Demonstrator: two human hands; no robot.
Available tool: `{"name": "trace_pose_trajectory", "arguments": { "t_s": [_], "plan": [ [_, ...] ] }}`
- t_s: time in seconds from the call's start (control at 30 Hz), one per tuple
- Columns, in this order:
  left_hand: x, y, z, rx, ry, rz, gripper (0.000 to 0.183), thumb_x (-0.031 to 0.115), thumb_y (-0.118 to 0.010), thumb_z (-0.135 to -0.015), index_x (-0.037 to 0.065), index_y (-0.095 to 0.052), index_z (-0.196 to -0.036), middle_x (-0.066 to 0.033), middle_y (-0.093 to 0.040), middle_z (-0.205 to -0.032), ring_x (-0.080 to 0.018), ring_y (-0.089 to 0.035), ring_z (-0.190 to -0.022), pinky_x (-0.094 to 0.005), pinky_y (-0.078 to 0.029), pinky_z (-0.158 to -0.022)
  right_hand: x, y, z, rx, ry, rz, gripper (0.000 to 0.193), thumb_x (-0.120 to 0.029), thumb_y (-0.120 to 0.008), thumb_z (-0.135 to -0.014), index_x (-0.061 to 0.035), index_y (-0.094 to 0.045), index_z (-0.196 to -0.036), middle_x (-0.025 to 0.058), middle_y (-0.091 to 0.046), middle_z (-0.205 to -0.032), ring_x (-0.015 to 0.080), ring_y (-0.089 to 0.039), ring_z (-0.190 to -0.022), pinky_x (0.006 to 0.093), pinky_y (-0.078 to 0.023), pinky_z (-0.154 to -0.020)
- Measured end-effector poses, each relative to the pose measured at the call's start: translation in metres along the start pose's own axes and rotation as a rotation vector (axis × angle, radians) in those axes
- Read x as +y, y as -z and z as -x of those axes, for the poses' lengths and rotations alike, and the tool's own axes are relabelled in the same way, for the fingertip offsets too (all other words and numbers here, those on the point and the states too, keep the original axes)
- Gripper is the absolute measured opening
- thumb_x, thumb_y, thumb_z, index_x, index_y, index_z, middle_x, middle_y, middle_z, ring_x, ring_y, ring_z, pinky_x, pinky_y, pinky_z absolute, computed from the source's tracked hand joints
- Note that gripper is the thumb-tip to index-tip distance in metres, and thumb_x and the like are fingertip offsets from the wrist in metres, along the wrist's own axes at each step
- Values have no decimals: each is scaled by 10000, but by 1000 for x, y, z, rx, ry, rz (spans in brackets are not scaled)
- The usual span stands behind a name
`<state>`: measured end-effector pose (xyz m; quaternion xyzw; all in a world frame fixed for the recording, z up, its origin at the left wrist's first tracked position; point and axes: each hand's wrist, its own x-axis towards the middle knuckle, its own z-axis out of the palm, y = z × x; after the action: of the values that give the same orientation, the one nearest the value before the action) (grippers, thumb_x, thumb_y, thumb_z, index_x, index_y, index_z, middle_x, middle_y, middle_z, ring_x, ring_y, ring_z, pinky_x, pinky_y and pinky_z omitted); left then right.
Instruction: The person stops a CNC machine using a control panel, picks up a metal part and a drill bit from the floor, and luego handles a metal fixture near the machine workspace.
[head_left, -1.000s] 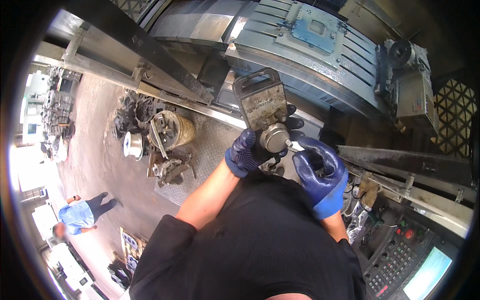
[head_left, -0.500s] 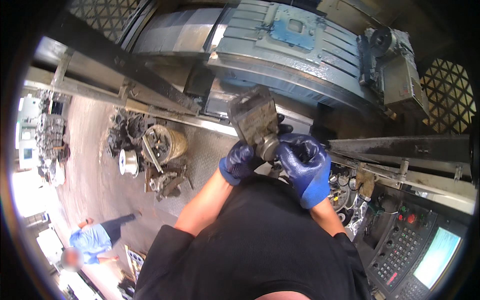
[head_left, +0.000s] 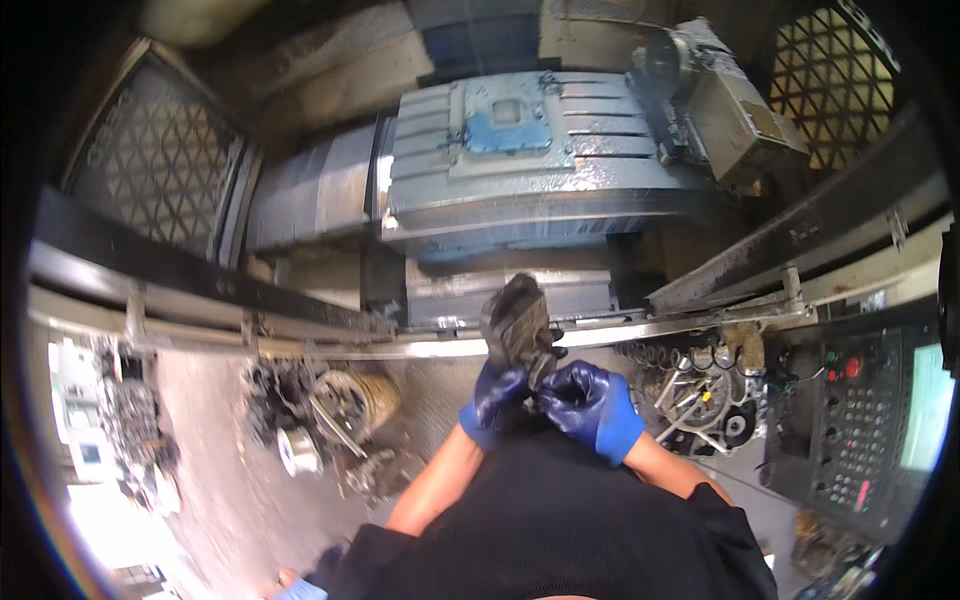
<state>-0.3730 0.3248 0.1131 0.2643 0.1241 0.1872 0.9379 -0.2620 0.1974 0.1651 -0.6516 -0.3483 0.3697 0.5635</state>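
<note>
1. Left hand, blue glove: wrapped around the lower part of a dark metal block. Thumb in front; dark fingertips show past the far side. Likely a round-the-back hold to carry the weight.
2. Block: held up in front of the chest, top end tilted away, probably so its near end faces the wearer. Blurred; surface detail lost.
3. Right hand, blue glove: fingers bent in close at the block's near, rounded end. Whether they are clamped on anything, cannot tell. Left seems to steady, leaving the right free for finer work.
4. Ahead, well apart: slotted metal table bearing a blue-stained plate, roughly centred, perhaps for access all round.
5. Floor, left: bucket with a bar across its mouth; white spool beside it.
6. Right: control panel, seemingly within reach.
</note>
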Motion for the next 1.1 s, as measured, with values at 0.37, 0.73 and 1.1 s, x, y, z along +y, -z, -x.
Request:
{"name": "trace_pose_trajectory", "arguments": {
  "t_s": [0.37, 0.73, 1.1],
  "plan": [
    [-7, 35, 1, 106, 63, -537, 691, 350, -693, -853, 21, -444, -1407, -130, -564, -1325, -277, -585, -1153, -422, -481, -989, 7, 23, 2, 120, -179, -73, 169, -134, -737, -837, -24, -693, -957, 84, -694, -838, 132, -640, -745, 311, -536, -685],
    [4, 48, -11, -63, 156, -817, 472, 331, -477, -995, -5, -543, -1320, -156, -592, -1289, -244, -534, -1232, -401, -394, -1049, 6, 23, 35, 241, 0, 52, 293, -273, -728, -731, -45, -685, -911, 188, -696, -861, 345, -687, -845, 412, -540, -755],
    [10, 7, -24, -311, 112, -874, 490, 396, -442, -992, 16, -542, -1285, -154, -566, -1323, -262, -537, -1215, -425, -397, -1066, -4, 60, 43, 309, -117, -176, 269, -183, -697, -730, -47, -702, -963, 177, -711, -879, 343, -696, -831, 389, -543, -763]
  ]
}}
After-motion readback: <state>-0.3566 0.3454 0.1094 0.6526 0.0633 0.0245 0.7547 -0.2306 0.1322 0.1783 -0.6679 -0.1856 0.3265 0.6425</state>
